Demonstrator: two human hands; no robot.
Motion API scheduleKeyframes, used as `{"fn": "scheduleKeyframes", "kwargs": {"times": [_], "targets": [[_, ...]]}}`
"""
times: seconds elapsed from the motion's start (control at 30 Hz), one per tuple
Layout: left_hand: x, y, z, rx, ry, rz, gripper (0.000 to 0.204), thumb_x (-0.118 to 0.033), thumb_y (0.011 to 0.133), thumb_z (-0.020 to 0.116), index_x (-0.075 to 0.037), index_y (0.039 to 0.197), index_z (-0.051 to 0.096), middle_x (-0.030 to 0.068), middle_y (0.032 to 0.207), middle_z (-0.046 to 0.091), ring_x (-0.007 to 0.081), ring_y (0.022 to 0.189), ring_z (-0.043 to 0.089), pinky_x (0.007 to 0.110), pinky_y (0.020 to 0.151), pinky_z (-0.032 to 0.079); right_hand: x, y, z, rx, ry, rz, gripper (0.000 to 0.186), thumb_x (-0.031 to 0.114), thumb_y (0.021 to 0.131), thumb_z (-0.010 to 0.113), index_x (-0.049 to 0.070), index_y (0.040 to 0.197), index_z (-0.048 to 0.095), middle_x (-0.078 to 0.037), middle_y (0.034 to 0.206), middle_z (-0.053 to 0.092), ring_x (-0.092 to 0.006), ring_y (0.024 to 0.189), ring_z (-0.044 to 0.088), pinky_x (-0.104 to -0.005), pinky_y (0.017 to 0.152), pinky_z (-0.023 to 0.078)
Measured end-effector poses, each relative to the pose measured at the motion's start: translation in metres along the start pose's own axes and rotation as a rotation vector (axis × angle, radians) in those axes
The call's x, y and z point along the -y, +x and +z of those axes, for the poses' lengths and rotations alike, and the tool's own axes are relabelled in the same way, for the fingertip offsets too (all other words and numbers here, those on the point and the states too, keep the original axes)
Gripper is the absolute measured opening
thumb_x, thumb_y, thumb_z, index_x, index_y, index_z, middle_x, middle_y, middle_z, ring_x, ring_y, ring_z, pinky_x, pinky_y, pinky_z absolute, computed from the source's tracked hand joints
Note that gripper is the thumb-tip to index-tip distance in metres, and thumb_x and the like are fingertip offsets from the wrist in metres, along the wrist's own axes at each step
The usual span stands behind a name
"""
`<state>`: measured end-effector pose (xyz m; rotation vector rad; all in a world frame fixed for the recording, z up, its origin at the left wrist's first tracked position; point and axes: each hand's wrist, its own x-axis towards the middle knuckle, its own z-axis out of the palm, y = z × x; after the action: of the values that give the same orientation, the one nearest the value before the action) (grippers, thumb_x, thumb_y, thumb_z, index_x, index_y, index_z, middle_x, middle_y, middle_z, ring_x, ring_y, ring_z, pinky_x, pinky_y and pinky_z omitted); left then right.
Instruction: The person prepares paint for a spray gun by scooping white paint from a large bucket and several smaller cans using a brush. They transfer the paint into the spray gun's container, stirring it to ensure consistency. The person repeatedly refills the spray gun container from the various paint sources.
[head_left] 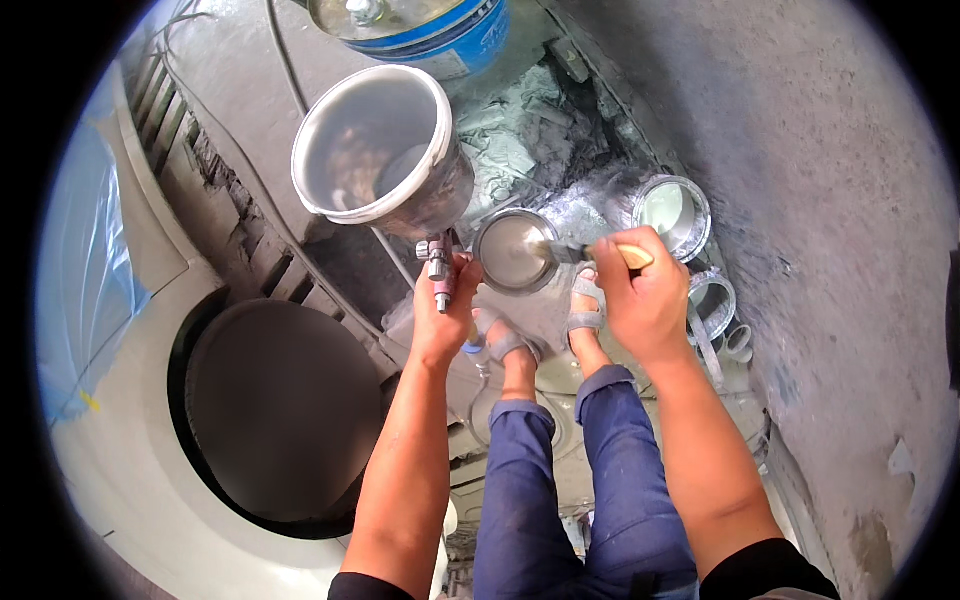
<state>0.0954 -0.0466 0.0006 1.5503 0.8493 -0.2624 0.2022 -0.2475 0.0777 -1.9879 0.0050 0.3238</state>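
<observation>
My left hand (440,310) is closed round a spray gun (437,265) with metal knobs at its back. A large translucent cup (450,140) with a white rim, open at the top, appears joined to the gun; its inside looks cloudy. In my right hand (645,290) is a paintbrush (632,257) with a yellowish handle, gripped in closed fingers. Its head points left, over a round tin (483,262) of pale greyish liquid. Whether the bristles touch the liquid, I cannot tell.
A blue metal drum (470,40) stands at the far side. Open tins (707,225) and a stained pot (730,300) sit at the right by the wall (820,200). At left is a vehicle body (140,440) with a wheel (285,410) and blue plastic sheeting (85,270). A hose (250,190) crosses the floor.
</observation>
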Motion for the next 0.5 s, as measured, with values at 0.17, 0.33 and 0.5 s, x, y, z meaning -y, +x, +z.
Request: {"fn": "scheduleKeyframes", "kwargs": {"times": [0.17, 0.33, 0.5], "targets": [[-0.010, 0.000, 0.005, 0.026, 0.027, -0.019, 0.020, -0.021, 0.089, 0.067, -0.004, 0.095, 0.057, -0.0003, 0.077, 0.054, 0.0093, 0.068, 0.050, 0.028, 0.055, 0.046, -0.001, 0.002, 0.013, 0.088, -0.163, -0.160, 0.012, 0.010, 0.087, 0.065, 0.003, 0.080, 0.057, -0.012, 0.060, 0.061, -0.0262, 0.053, 0.063, -0.0346, 0.050, 0.047], [-0.010, -0.003, 0.001, 0.041, 0.079, -0.016, 0.021, -0.021, 0.089, 0.067, -0.005, 0.096, 0.057, -0.0004, 0.076, 0.054, 0.0088, 0.068, 0.050, 0.028, 0.054, 0.047, 0.013, 0.013, 0.003, 0.112, -0.097, -0.041, 0.013, 0.012, 0.087, 0.064, 0.003, 0.080, 0.057, -0.014, 0.061, 0.061, -0.0311, 0.052, 0.062, -0.0374, 0.050, 0.047], [-0.015, -0.003, 0.003, 0.031, 0.032, -0.041, 0.021, -0.021, 0.089, 0.067, -0.004, 0.096, 0.057, -0.0004, 0.076, 0.054, 0.0093, 0.070, 0.051, 0.027, 0.054, 0.046, 0.000, 0.008, 0.000, 0.126, -0.077, 0.010, 0.013, 0.013, 0.086, 0.065, 0.002, 0.082, 0.058, -0.014, 0.061, 0.062, -0.0306, 0.055, 0.063, -0.0353, 0.051, 0.048]]}}
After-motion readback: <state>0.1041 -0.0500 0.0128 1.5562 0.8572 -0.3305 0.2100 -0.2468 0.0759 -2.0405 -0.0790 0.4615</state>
